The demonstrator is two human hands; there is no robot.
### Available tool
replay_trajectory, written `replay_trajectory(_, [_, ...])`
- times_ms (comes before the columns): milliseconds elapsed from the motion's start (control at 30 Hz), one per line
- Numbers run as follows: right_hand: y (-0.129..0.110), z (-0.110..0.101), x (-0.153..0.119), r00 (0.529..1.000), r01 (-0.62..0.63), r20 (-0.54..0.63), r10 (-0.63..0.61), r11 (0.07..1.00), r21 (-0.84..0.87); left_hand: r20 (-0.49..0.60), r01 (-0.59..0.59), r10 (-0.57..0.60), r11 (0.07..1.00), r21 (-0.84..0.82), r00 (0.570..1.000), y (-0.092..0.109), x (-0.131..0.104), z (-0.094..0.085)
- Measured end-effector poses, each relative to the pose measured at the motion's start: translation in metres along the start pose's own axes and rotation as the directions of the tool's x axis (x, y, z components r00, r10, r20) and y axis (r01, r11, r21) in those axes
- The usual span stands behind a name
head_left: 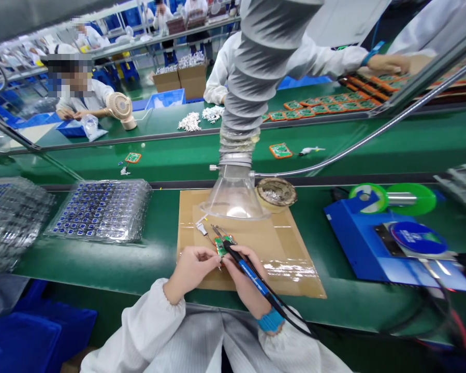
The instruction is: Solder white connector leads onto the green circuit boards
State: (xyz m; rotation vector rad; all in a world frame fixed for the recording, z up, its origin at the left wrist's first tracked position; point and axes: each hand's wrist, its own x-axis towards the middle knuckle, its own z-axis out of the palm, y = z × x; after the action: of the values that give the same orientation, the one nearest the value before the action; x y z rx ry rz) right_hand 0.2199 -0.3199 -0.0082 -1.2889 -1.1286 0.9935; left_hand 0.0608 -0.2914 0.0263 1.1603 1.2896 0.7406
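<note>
Left hand pinched the near edge of a small circuit board between thumb and fingers. Right hand gripped a soldering iron, its thumb tip also at the board's near edge; whether it pressed on the board, couldn't tell. Board sat just above or on a cardboard sheet, contact unclear, with a white plug on thin wire beside its far left side.

Board looked light, stiff and thin, parts probably fragile; best held by bare edges, away from joints and wire, which likely bent or tugged easily. Iron looked light too, rubbery grip, safe only at the handle, cord dragging a bit.

Beyond: clear hood overhead, round dish near the sheet's far edge. Left, plastic trays with small blue parts; right, blue solder feeder. Across, another board lay on the green line and a co-worker's hand reached over more boards.
</note>
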Motion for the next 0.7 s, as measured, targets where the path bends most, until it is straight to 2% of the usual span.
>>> replay_trajectory(200, [-0.001,0.002,-0.001,0.999,0.034,-0.011,-0.034,0.997,0.066,0.008,0.008,-0.008,1.000,0.007,1.000,0.001,0.000,0.000])
replay_trajectory(500, [-0.009,0.007,0.002,0.999,-0.033,-0.034,0.039,0.987,0.157,0.000,0.021,-0.021,1.000,-0.002,1.000,-0.001,-0.001,-0.002])
replay_trajectory(700, [-0.010,0.005,0.005,0.994,-0.096,-0.044,0.102,0.989,0.114,-0.026,0.000,0.000,1.000,0.010,1.000,-0.002,-0.002,-0.002])
